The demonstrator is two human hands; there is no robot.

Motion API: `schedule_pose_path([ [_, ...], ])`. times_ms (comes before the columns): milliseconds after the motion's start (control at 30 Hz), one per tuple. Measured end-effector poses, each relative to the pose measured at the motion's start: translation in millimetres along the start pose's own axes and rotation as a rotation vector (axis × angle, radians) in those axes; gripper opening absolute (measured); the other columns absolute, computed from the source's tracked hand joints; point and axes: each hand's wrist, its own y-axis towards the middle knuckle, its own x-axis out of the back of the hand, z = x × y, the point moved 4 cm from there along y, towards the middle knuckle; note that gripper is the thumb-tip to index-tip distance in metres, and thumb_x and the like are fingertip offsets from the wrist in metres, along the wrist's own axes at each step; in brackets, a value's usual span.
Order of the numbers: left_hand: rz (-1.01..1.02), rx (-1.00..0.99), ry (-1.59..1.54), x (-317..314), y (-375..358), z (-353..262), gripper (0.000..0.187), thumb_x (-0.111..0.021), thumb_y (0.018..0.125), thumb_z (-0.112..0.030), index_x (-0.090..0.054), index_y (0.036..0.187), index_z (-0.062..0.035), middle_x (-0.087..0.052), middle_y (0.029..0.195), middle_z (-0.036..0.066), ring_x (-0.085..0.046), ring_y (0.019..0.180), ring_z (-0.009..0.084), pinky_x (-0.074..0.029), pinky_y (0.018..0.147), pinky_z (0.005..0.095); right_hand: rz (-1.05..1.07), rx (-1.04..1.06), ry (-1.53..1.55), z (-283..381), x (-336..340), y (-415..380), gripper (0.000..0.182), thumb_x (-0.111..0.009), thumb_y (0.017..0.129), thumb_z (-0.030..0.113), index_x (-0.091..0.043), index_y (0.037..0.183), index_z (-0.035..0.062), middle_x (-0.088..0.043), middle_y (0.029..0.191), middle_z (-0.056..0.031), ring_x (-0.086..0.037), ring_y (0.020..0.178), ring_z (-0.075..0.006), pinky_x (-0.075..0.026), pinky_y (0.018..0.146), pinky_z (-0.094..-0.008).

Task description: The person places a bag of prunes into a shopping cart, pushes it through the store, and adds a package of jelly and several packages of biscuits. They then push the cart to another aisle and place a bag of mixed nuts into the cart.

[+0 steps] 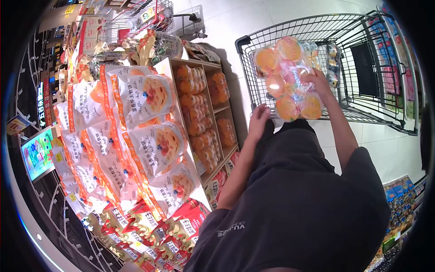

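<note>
My right hand (pixel 317 82) grips a shrink-wrapped pack of orange fruit jars (pixel 288 80) by its right side. Several round orange tops show through the shiny clear film. The pack is held over the near end of a black wire shopping cart (pixel 267 32). My left hand (pixel 259 121) is open and empty, low beside the cart's near left corner and apart from the pack. Its fingers are slightly bent. Inside the cart, partly hidden behind the held pack, lies another wrapped pack with dark contents (pixel 333 65).
To the left, a wooden shelf (pixel 209 72) holds similar orange packs (pixel 192 106). White and orange waffle cake bags (pixel 152 97) are stacked beside it, with red snack bags (pixel 131 229) below. Another cart (pixel 136 20) stands at the back. Goods line the right edge.
</note>
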Motion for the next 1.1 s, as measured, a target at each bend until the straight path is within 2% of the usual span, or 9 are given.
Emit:
schedule_pose_path([
  [67,0.041,0.197,-0.895,10.3,0.8,-3.8,0.055,-0.057,0.090,-0.043,-0.047,0.128,-0.0062,-0.060,0.116,0.010,-0.058,0.107,0.0228,-0.045,0.093,0.0398,0.243,0.012,0.257,10.0,-24.9,-8.8,0.038,-0.065,0.077,0.025,-0.063,0.107,0.0025,-0.064,0.086,-0.0056,-0.061,0.073,-0.0122,-0.049,0.061,-0.0276],
  [133,0.121,0.190,-1.102,31.0,-5.2,3.5,0.065,-0.061,0.087,-0.041,-0.038,0.135,-0.0032,-0.055,0.125,0.014,-0.055,0.113,0.0289,-0.043,0.099,0.0426,0.370,0.232,-0.201,32.0,-78.5,-26.0,0.041,-0.064,0.080,0.030,-0.063,0.109,0.0019,-0.064,0.083,-0.0049,-0.059,0.072,-0.0114,-0.049,0.061,-0.0271],
  [167,0.075,0.202,-1.152,43.1,-13.5,-5.8,0.063,-0.059,0.088,-0.038,-0.038,0.136,-0.0028,-0.054,0.126,0.015,-0.054,0.115,0.0299,-0.043,0.100,0.0440,0.399,-0.014,0.003,49.2,-101.9,-44.4,0.043,-0.063,0.083,0.036,-0.063,0.108,0.0012,-0.064,0.083,-0.0055,-0.059,0.070,-0.0117,-0.049,0.061,-0.0289],
  [233,-0.077,0.202,-1.203,63.9,-28.8,-10.0,0.059,-0.055,0.091,-0.038,-0.037,0.136,-0.0032,-0.053,0.128,0.016,-0.054,0.116,0.0315,-0.044,0.100,0.0456,0.597,-0.069,0.245,31.3,-146.5,-37.8,0.053,-0.061,0.087,0.037,-0.051,0.127,0.0028,-0.060,0.106,-0.0088,-0.058,0.093,-0.0135,-0.048,0.080,-0.0308],
  [367,-0.210,0.120,-1.320,100.4,-27.9,9.6,0.056,-0.048,0.094,-0.036,-0.036,0.138,-0.0037,-0.050,0.133,0.016,-0.051,0.119,0.0326,-0.043,0.101,0.0479,0.581,-0.097,0.640,19.8,-189.0,-49.1,0.073,-0.062,0.087,0.036,-0.029,0.141,0.0020,-0.049,0.128,-0.0140,-0.052,0.115,-0.0207,-0.043,0.096,-0.0326],
  [467,-0.266,0.106,-1.363,123.3,-7.7,41.1,0.055,-0.042,0.096,-0.039,-0.035,0.138,-0.0040,-0.049,0.134,0.015,-0.050,0.122,0.0322,-0.041,0.103,0.0475,0.397,-0.032,0.384,6.6,-231.6,-56.4,0.068,-0.066,0.084,0.012,-0.029,0.141,0.0050,-0.044,0.132,-0.0111,-0.051,0.116,-0.0198,-0.047,0.093,-0.0345],
  [700,-0.350,0.132,-1.428,181.9,46.7,118.7,0.058,-0.042,0.096,-0.042,-0.035,0.138,-0.0032,-0.049,0.133,0.017,-0.050,0.121,0.0309,-0.041,0.102,0.0462,0.199,0.020,0.425,-26.6,-331.5,26.8,0.071,-0.070,0.073,0.002,-0.036,0.135,0.0036,-0.055,0.117,-0.0110,-0.055,0.106,-0.0187,-0.048,0.087,-0.0321],
  [833,-0.305,0.063,-1.601,203.9,89.4,145.8,0.040,-0.055,0.086,-0.014,-0.049,0.123,-0.0001,-0.055,0.125,0.015,-0.053,0.116,0.0295,-0.041,0.103,0.0446,0.112,-0.067,0.533,-41.8,-358.6,105.8,0.069,-0.062,0.069,-0.001,-0.041,0.134,0.0028,-0.060,0.108,-0.0106,-0.060,0.095,-0.0193,-0.050,0.080,-0.0329],
  [1100,-0.237,0.051,-1.605,202.3,123.9,162.8,0.050,-0.055,0.090,-0.013,-0.037,0.135,-0.0027,-0.048,0.135,0.013,-0.047,0.125,0.0277,-0.037,0.106,0.0431,0.058,-0.131,0.526,-33.7,-355.7,129.1,0.057,-0.055,0.068,-0.006,-0.047,0.124,0.0009,-0.060,0.107,-0.0142,-0.063,0.094,-0.0243,-0.054,0.082,-0.0376],
])
